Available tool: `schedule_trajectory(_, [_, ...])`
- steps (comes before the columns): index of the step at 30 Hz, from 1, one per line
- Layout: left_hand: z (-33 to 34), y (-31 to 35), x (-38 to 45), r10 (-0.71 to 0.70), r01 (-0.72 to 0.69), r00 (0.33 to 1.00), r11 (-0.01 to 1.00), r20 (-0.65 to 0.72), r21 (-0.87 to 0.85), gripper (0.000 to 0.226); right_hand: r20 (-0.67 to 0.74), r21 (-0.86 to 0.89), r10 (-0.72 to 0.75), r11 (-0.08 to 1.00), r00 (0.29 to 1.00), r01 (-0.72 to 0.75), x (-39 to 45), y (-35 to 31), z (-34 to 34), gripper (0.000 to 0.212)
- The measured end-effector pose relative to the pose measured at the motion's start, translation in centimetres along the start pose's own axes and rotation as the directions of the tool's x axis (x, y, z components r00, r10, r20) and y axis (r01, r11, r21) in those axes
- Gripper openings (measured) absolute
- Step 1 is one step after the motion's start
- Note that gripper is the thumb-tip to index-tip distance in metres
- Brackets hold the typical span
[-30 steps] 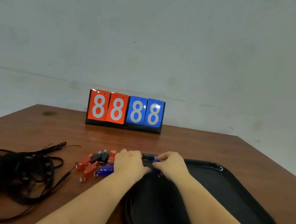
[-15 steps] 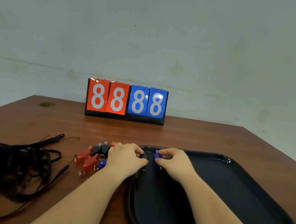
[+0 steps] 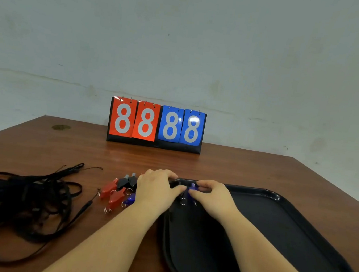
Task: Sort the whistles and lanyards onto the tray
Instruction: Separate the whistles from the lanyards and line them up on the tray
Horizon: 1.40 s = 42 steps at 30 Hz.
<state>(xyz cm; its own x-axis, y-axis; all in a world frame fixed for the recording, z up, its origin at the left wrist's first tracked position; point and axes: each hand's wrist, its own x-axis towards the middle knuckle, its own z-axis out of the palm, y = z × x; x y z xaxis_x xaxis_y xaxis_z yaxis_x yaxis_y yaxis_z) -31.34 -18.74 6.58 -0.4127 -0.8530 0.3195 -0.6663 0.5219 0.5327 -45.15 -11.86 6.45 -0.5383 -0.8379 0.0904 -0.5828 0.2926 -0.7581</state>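
A black tray (image 3: pixel 273 194) lies on the right of the wooden table. Both hands meet at its far left corner. My right hand (image 3: pixel 211 196) pinches a blue whistle (image 3: pixel 191 189) just over the tray floor. My left hand (image 3: pixel 158 188) curls its fingertips on a black whistle (image 3: pixel 178 183), mostly hidden against the tray, with a metal ring (image 3: pixel 182 201) hanging below. Left of that hand lies a cluster of loose whistles: two red whistles (image 3: pixel 111 193), black whistles (image 3: pixel 127 181) and a blue whistle (image 3: pixel 131 198). A tangle of black lanyards (image 3: pixel 21 197) fills the table's left side.
A flip scoreboard (image 3: pixel 156 125) reading 88 in red and 88 in blue stands at the table's back edge against the wall. Bare brown tabletop (image 3: pixel 193 165) stretches between the scoreboard and the hands.
My left hand has come off the whistle cluster to the tray corner with a black whistle. My right hand has stayed there with the blue whistle.
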Motion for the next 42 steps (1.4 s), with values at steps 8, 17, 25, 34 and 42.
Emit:
schedule_trajectory(8, [-7.6, -5.1, -1.3, -0.155, 0.163, 0.986, 0.968, 0.055, -0.19, 0.025, 0.032, -0.129, -0.169, 0.977, 0.985, 0.172, -2.5, -5.0, -0.4, 0.032])
schedule_trajectory(17, [-7.6, -9.8, -6.3, -0.004, 0.003, 1.0, 0.995, -0.007, -0.102, 0.026, 0.222, -0.298, -0.288, 0.89, 0.932, 0.346, -5.3, -7.5, 6.8, 0.047])
schedule_trajectory(25, [-6.5, -10.3, -6.0, 0.129, -0.129, 0.991, 0.992, 0.035, -0.002, 0.033, 0.272, -0.289, -0.315, 0.875, 0.909, 0.389, -5.5, -6.9, 7.6, 0.041])
schedule_trajectory(34, [-7.2, -10.5, -6.1, -0.045, 0.054, 0.997, 0.988, 0.062, -0.147, 0.044, 0.21, -0.342, -0.365, 0.842, 0.907, 0.417, -5.5, -6.7, 8.1, 0.043])
schedule_trajectory(42, [-7.2, -10.8, -6.0, -0.101, 0.123, 0.99, 0.963, 0.103, -0.238, 0.042, 0.22, -0.206, -0.35, 0.896, 0.911, 0.394, -5.7, -6.6, 7.8, 0.025])
